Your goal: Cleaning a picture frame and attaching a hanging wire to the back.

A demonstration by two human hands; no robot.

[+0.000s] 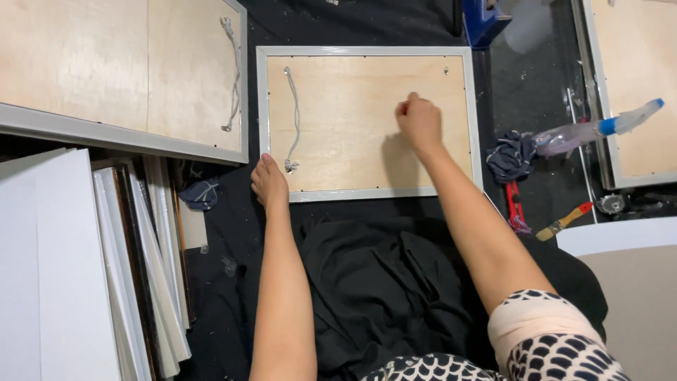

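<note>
Two hands work on one picture frame lying face down on the black cloth; the right hand has its fingers curled together into a loose fist, seemingly pinching something small against the plywood backing, though what they pinch I cannot tell; the left hand lies flat with fingers pressed together against the frame's near left corner, steadying it.

Inside the frame, near its left side, a white cord hangs loose down the backing, tied at the top and free at the bottom; a small fitting shows near the frame's upper right corner.

Judging by this, the work is on the backing's hanging hardware, with the frame braced; the next move seems to call for steady pressure from the right hand while the left keeps the frame from sliding.

Right of the frame lie a blue rag, a spray bottle, a red-handled tool and a small brush; left of it sits a larger frame with its own cord, and stacked boards stand below that.
</note>
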